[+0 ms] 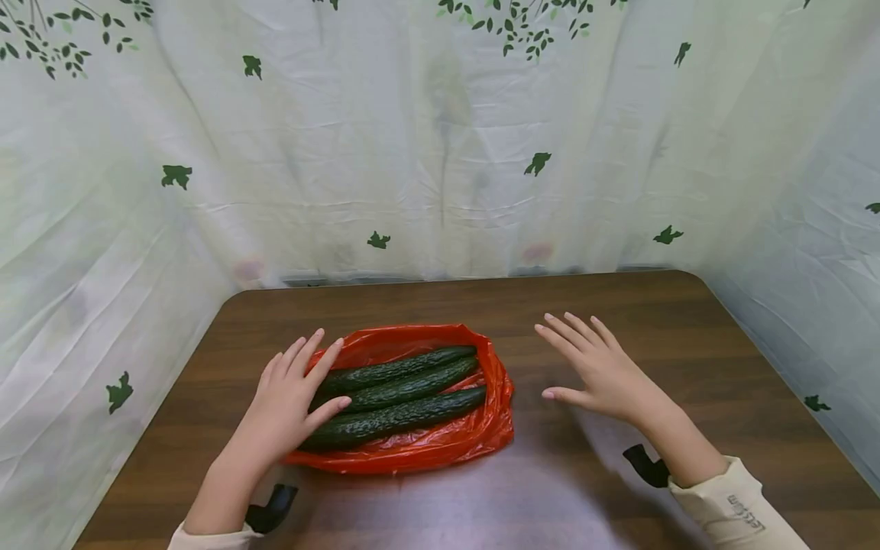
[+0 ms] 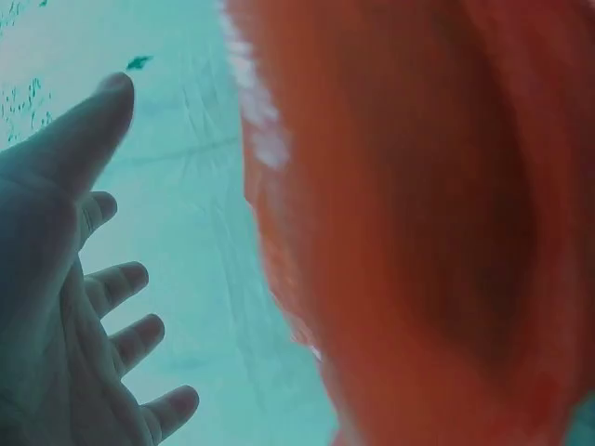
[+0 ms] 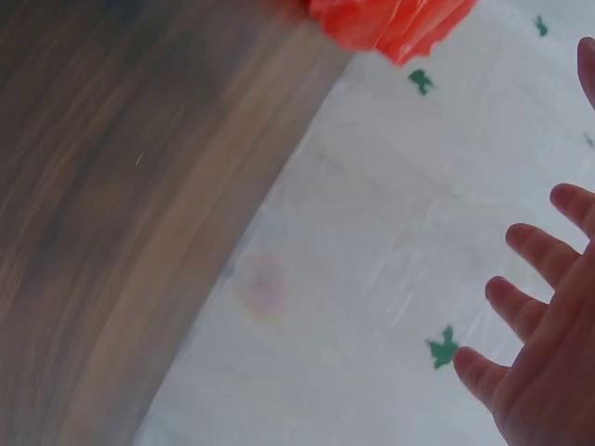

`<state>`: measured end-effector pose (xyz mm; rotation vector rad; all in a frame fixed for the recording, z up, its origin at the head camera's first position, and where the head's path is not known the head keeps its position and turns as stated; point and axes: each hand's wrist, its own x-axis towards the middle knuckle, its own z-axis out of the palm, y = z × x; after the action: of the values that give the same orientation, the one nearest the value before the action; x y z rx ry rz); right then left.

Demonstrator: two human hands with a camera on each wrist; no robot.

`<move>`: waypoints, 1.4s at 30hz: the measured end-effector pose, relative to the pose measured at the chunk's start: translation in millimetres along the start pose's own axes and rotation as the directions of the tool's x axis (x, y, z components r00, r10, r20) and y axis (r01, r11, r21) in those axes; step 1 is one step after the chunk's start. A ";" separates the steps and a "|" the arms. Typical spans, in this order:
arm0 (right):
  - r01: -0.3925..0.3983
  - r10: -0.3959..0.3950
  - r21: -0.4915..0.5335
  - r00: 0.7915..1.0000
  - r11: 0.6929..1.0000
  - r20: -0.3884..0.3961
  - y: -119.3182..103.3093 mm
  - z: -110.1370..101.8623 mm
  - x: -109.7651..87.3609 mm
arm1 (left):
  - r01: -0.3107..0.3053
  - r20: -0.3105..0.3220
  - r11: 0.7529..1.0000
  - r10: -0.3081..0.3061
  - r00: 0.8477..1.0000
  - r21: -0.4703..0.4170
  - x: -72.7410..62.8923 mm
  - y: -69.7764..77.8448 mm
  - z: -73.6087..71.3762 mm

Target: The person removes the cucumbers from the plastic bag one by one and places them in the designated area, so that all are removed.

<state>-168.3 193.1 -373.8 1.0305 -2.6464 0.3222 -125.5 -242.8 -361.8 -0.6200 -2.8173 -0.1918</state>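
Three dark green cucumbers (image 1: 406, 393) lie side by side in a red plastic bag (image 1: 498, 412), whose mouth is spread wide on the table. Over the bag's left end hovers my left hand (image 1: 285, 405), fingers spread, hiding the cucumbers' left ends. In the left wrist view the bag (image 2: 372, 223) fills the right side, blurred, and that hand (image 2: 56, 260) holds nothing. To the right of the bag, my right hand (image 1: 605, 374) is held above the table with its fingers extended. The right wrist view shows this hand (image 3: 548, 325) holding nothing, with a corner of the bag (image 3: 395, 23) at the top.
The brown wooden table (image 1: 591, 473) has rounded far corners. A pale curtain (image 1: 440, 153) printed with green leaves and birds hangs behind it and along both sides. A black strap piece (image 1: 646, 466) shows at the right wrist, another (image 1: 273, 509) at the left.
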 end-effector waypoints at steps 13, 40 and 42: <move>0.096 -0.096 0.084 0.995 0.992 -0.003 -33.6 16.7 20.7 | 0.160 0.035 0.984 -0.157 0.987 -0.076 -29.5 -20.0 9.9; 0.110 -0.170 0.344 0.975 0.932 0.147 -80.1 59.2 63.9 | 0.345 0.202 0.918 -0.307 0.930 -0.195 -44.8 -41.6 23.6; 0.095 -0.159 0.347 0.974 0.933 0.161 -81.1 63.9 66.0 | 0.351 0.207 0.915 -0.311 0.928 -0.200 -44.6 -41.4 24.4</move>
<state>-170.6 74.1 -402.8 1.3945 -2.7288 0.7029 -109.3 -293.3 -400.4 -0.1994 -3.0781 -0.5666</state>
